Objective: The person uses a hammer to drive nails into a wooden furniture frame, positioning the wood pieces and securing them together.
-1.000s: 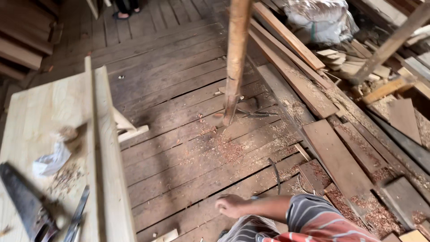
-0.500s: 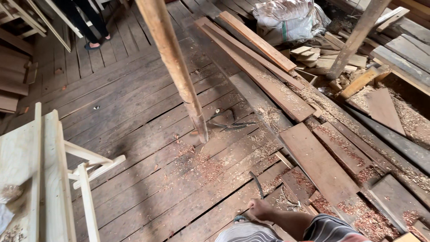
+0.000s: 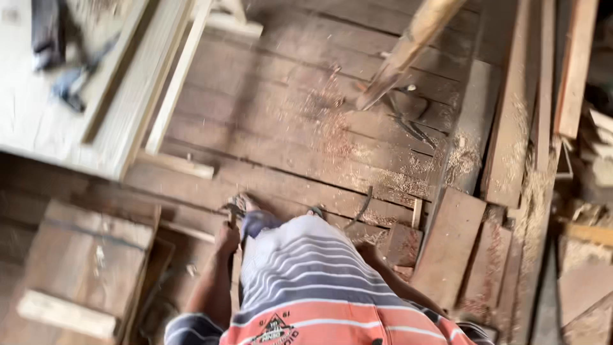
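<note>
Left hand [image 3: 227, 239] at lower middle of frame, fingers wrapped round thin wood stick [image 3: 235, 281] beside striped shirt [image 3: 306, 281]; stick looks light, stiff, best held mid-length. Right hand [image 3: 367, 250] blurry, fingers: cannot tell. Sawdust on floor [image 3: 306, 134]

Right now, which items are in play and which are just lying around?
In play: left hand by a blurred tool, grip unclear; right hand beside small wood block.
Lying about: leaning pole, workbench, dark bench tool, planks, sawdust.
</note>
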